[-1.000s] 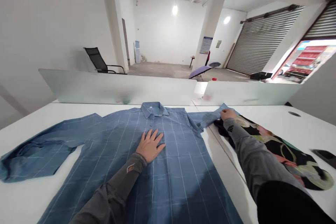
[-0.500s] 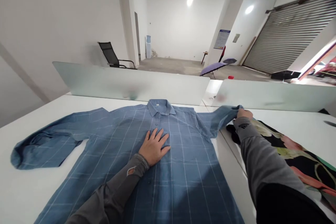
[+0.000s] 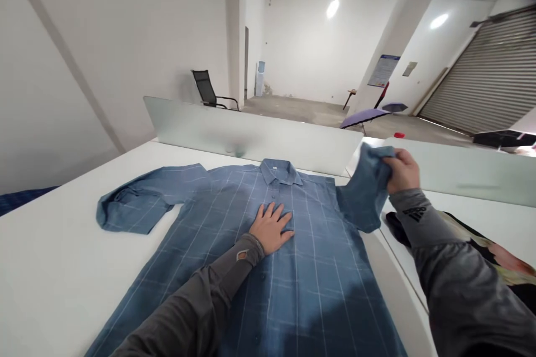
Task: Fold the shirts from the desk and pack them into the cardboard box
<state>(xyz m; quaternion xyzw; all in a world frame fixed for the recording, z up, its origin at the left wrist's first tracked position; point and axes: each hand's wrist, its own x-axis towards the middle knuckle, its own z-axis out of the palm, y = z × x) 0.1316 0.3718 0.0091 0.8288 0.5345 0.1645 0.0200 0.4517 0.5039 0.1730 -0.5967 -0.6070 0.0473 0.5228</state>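
Note:
A blue button-up shirt (image 3: 310,256) with thin white checks lies front up on the white table, its collar (image 3: 280,172) at the far side. My left hand (image 3: 272,228) rests flat on the chest near the button line, fingers spread. Off to the right, my right hand (image 3: 402,170) grips the end of one shirt sleeve (image 3: 366,195) and holds it raised above the table. The other sleeve (image 3: 142,203) lies bent on the tabletop at the left, its cuff end turned inward.
Frosted divider panels (image 3: 251,136) stand along the far edge of the white table (image 3: 54,268). A dark flowered cloth (image 3: 494,251) lies at the right, partly behind my right arm. Beyond are a black chair (image 3: 205,89), a purple umbrella (image 3: 364,117) and a roller shutter (image 3: 481,67).
My right hand has lifted the sleeve end up off the table, and the sleeve now hangs from it. My left hand stays on the chest. The camera view has turned left.

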